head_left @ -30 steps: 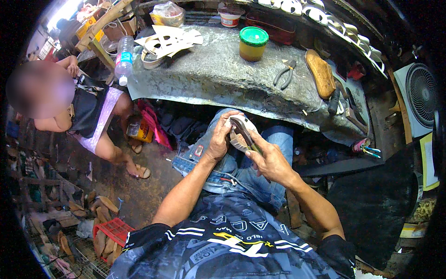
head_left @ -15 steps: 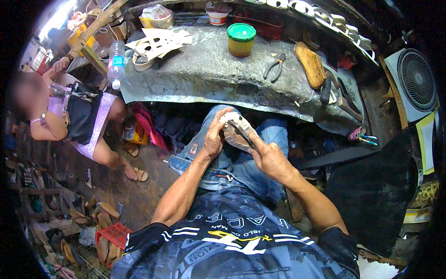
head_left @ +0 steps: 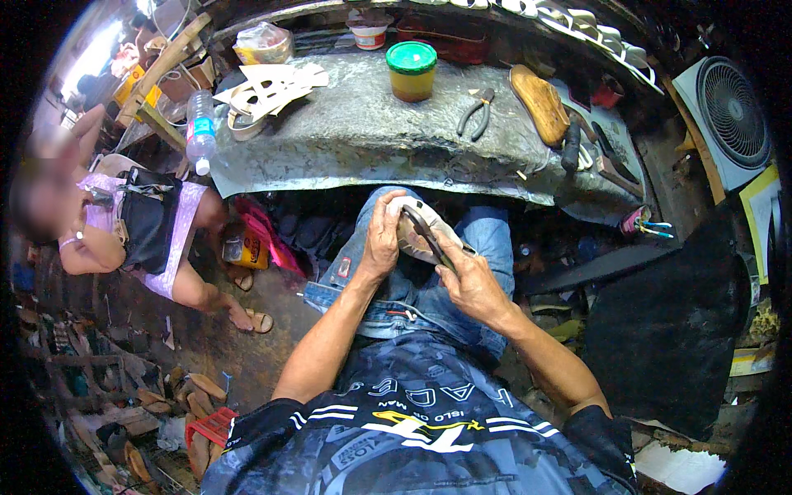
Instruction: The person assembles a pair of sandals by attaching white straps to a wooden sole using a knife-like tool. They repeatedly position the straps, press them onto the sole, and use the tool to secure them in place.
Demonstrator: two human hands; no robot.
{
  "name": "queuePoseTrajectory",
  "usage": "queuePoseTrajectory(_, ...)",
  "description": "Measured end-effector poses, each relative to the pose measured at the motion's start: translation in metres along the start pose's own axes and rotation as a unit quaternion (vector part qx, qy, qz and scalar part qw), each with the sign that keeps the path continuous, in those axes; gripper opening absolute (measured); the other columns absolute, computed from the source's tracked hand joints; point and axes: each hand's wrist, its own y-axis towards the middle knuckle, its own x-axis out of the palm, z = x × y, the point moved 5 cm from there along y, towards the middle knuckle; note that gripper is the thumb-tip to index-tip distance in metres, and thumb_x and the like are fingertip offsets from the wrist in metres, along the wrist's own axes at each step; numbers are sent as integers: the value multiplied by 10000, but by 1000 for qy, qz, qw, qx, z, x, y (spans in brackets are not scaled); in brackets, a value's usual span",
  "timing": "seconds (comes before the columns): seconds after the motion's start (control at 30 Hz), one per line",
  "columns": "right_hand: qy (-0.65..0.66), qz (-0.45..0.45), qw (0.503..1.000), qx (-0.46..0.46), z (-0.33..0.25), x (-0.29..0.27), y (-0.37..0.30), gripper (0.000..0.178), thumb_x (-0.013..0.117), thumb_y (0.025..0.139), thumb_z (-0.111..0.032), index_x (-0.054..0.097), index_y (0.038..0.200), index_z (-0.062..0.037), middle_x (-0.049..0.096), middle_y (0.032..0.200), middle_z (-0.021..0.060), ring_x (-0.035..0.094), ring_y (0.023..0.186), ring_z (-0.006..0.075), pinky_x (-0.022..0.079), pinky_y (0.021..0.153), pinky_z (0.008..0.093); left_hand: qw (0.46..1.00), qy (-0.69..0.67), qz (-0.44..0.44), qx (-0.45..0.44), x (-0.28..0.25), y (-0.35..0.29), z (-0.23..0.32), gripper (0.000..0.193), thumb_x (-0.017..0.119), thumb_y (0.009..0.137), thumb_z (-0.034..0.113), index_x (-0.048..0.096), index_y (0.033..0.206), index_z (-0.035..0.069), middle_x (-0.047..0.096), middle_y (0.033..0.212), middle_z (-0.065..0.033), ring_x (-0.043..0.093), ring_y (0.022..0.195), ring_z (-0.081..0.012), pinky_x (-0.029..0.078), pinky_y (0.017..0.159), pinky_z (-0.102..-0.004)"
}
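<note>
In my lap, above the jeans, is a pale shoe (head_left: 410, 241) with its underside facing up and a whitish edge folded around it. My left hand (head_left: 382, 241) is closed around its left side, fingers along the far edge. My right hand (head_left: 478, 289) grips a dark, curved metal hand tool (head_left: 426, 230) whose far end lies over the shoe's underside. The tool's exact kind is not clear. Some of the shoe's right side is hidden behind the right hand.
Ahead stands a grey workbench (head_left: 346, 124) bearing a green-lidded tub (head_left: 411, 73), pliers (head_left: 476, 115), a wooden shoe last (head_left: 539, 106) and white cutouts (head_left: 268, 92). A plastic bottle (head_left: 200, 132) stands at its left end. A person (head_left: 153, 223) sits left; a fan (head_left: 732, 113) is right.
The tool has shifted slightly across the shoe's underside, and my right hand has dropped a little with it. My left hand still holds the shoe. The whole view has tilted slightly.
</note>
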Motion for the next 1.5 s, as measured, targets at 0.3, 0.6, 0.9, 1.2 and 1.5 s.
queuePoseTrajectory(0.3, -51, -23, 998, -31, -7, -12, 10, 695, 669, 967, -1, 430, 1619, -40, 615, 1426, 341, 642, 1231, 527, 557, 994, 546, 1000, 10, 8, 16, 2, 0, -4, 383, 428, 1182, 311, 587, 1388, 30, 673, 1231, -99, 638, 1124, -178, 508, 1016, -325)
queuePoseTrajectory(0.6, -146, -88, 980, 105, -12, 0, -11, 656, 689, 1001, -92, 431, 1602, -47, 728, 889, 323, 733, 803, 507, 573, 730, 591, 997, -48, 9, -58, 0, -11, -8, 432, 417, 1178, 336, 588, 1422, 23, 685, 1263, -112, 661, 1151, -179, 529, 1011, -320)
queuePoseTrajectory(0.9, -150, -51, 983, 90, 8, 20, -9, 648, 683, 994, -88, 442, 1594, -40, 736, 847, 295, 730, 759, 515, 592, 727, 575, 985, -85, -5, -149, -4, 0, -23, 434, 508, 1153, 385, 607, 1388, 33, 696, 1239, -99, 663, 1126, -172, 530, 1006, -332)
queuePoseTrajectory(1.2, 231, -50, 947, 217, 4, 21, -16, 659, 683, 1018, -77, 453, 1635, -97, 749, 930, 131, 763, 769, 210, 618, 731, 354, 998, 41, -32, -25, -3, 1, 3, 385, 473, 1169, 309, 582, 1403, 23, 701, 1202, -107, 676, 1062, -165, 549, 954, -313)
queuePoseTrajectory(1.5, 63, 91, 992, 64, -8, 36, -23, 527, 680, 1018, -100, 514, 1499, 34, 714, 846, 333, 730, 787, 513, 579, 671, 574, 987, -106, -35, -114, -6, -9, -10, 381, 476, 1165, 299, 565, 1416, 27, 705, 1240, -123, 675, 1132, -177, 549, 1001, -332)
